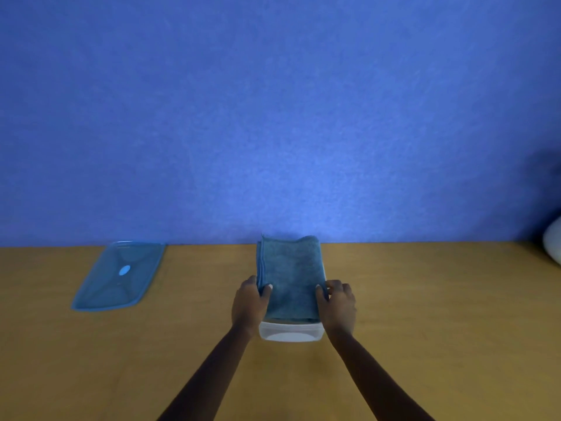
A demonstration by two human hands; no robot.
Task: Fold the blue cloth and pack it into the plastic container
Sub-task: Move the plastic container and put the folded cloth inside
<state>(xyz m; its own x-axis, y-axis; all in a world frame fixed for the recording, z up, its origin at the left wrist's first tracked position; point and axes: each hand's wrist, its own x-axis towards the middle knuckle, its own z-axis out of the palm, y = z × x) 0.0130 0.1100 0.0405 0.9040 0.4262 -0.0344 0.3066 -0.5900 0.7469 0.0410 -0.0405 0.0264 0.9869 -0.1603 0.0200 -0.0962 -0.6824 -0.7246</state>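
The blue cloth (290, 278) is folded into a thick rectangle and lies lengthwise over the clear plastic container (290, 332), covering most of it; only the container's near end shows. My left hand (249, 303) grips the cloth's left edge near its front, thumb on top. On the other side, my right hand (338, 305) holds the cloth's right edge in the same way. Whether the cloth sits fully inside the container or rests on its rim cannot be told.
A translucent blue lid (118, 276) lies flat on the wooden table (425, 314) to the left, near the blue wall (273, 117). A pale rounded object (554, 243) pokes in at the right edge.
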